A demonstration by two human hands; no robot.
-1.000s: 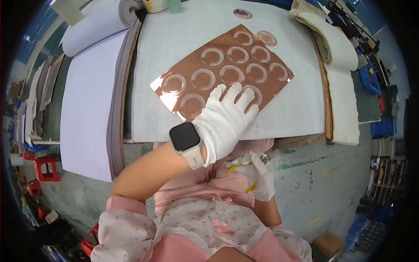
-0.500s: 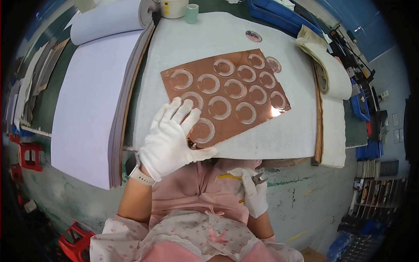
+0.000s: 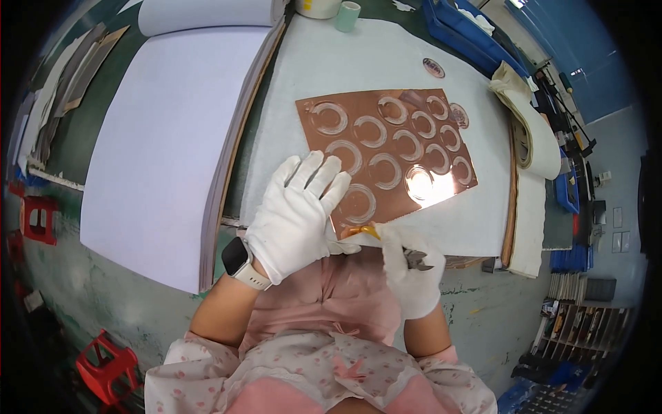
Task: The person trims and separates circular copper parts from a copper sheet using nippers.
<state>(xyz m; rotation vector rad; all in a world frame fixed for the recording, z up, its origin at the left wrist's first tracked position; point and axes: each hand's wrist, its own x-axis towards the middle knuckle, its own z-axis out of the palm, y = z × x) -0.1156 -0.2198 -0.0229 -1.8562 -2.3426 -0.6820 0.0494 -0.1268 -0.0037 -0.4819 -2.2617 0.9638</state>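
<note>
A copper-coloured sheet (image 3: 389, 152) with several raised ring shapes lies on the white-covered table. My left hand (image 3: 293, 214), in a white glove, rests at the sheet's near left edge; its fingers are stretched out and spread, their tips over the sheet. In my gloved right hand (image 3: 414, 272) is a pair of cutting pliers (image 3: 416, 260), jaws pointing right. The pliers' yellow handle (image 3: 363, 230) reaches left to the sheet's near corner; whether it touches the sheet I cannot tell. The right fingers are wrapped round the tool and partly hidden.
A thick stack of white sheets (image 3: 165, 138) fills the left side, with a roll (image 3: 207, 15) behind it. A folded cream cloth (image 3: 527, 121) lies along the right edge. Small oval pieces (image 3: 434, 67), a green cup-like roll (image 3: 347, 16) and a blue tray (image 3: 476, 31) stand farther back.
My right hand has come up from below the table edge to the sheet's near corner with the pliers. My left hand stays at the sheet's edge. The whole view has shifted.
</note>
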